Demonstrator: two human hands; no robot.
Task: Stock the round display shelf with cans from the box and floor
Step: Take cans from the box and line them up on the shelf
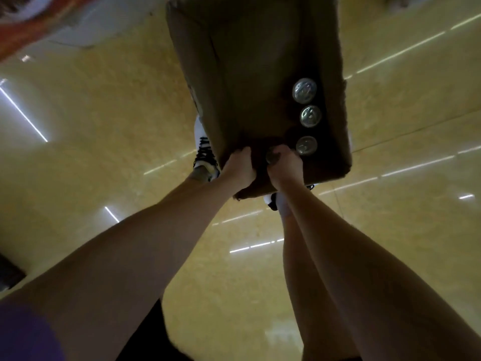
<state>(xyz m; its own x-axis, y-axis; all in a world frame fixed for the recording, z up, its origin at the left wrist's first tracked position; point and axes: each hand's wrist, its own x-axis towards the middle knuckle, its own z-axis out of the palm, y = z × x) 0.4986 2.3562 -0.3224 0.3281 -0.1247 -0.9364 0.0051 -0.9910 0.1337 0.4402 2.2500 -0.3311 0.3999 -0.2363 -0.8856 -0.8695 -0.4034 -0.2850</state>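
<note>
An open brown cardboard box stands on the floor in front of me. Three cans stand in a row against its right wall, silver tops up: far, middle and near. My right hand reaches into the near end and curls around a fourth can; only part of that can's top shows. My left hand curls over the box's near rim at the left corner. The rest of the box's inside is dark.
The floor is glossy yellow with light reflections. My shoes show beside the box, the left one and the right one. A red and white curved object lies at the upper left, blurred.
</note>
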